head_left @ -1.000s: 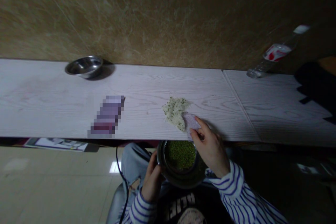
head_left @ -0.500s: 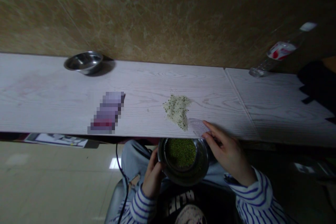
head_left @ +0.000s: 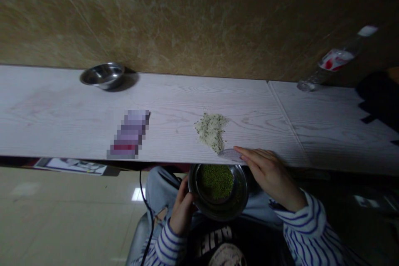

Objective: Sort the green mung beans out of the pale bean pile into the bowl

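Note:
My left hand [head_left: 183, 208] grips the rim of a steel bowl [head_left: 215, 212] held at my lap, just under the table's front edge. Green beans [head_left: 216, 182], which look like mung beans, lie inside it. Between the thumb and fingers of my right hand [head_left: 268, 170] is a thin, clear plastic disc [head_left: 230, 155], like a lid, tilted low over the table edge. Its left end reaches the lower tip of a pile of white grains [head_left: 212, 131], rice-like, with green beans mixed in. My right palm is hidden.
A second steel bowl [head_left: 102, 77] stands by the wall at the back left. A blurred-out, phone-shaped item [head_left: 129, 135] lies left of the pile. A clear bottle [head_left: 335, 60] with a white cap stands at the right, near a dark object [head_left: 378, 99]. A black cable [head_left: 146, 203] hangs at my left.
My right hand has tilted the plastic disc more edge-on and moved it slightly left and down, towards the table edge. The bowl in my left hand stays nearly in place.

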A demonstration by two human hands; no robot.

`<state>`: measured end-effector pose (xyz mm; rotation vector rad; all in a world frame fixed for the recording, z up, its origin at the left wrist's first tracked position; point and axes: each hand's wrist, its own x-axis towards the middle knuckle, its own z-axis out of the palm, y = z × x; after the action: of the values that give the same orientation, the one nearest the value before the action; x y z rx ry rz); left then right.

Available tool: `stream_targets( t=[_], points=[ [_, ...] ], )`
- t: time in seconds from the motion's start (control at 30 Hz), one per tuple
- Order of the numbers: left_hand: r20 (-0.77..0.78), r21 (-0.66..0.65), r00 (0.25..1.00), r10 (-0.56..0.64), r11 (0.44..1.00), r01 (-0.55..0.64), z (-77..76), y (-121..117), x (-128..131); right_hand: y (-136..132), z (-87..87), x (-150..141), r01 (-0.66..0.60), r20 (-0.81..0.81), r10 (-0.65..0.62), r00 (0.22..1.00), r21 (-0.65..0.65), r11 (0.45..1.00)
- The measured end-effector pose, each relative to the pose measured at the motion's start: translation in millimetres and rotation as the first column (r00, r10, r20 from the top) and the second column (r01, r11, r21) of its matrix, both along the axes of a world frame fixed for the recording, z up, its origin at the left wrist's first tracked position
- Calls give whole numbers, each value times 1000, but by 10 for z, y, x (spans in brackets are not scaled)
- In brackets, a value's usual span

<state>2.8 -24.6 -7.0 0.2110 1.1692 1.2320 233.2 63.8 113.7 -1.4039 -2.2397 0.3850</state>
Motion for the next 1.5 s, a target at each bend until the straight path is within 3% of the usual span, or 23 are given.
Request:
stream_targets(
  t=[0.27, 0.53, 0.83, 1.17, 1.5],
  points=[
    [-26, -39, 999, 44, 998, -45, 9, 5, -4, 173, 4, 32, 18, 8, -19, 1000, 43, 999],
    [-11, -34, 999, 33, 999, -33, 13, 0, -13, 190, -70, 114, 130, -68, -124, 990, 96, 987],
    [23, 51, 998, 54, 997, -55, 7, 0, -14, 145, -88, -9, 53, -82, -48, 995, 65, 996],
    [33, 14, 998, 45, 999, -46, 96, 15, 19, 36, -70, 157, 72, -58, -68, 996, 71, 995],
    [23, -30, 999, 41, 999, -40, 33, 1, 17, -41, -98, 259, 60, -43, -57, 997, 76, 995]
  ],
)
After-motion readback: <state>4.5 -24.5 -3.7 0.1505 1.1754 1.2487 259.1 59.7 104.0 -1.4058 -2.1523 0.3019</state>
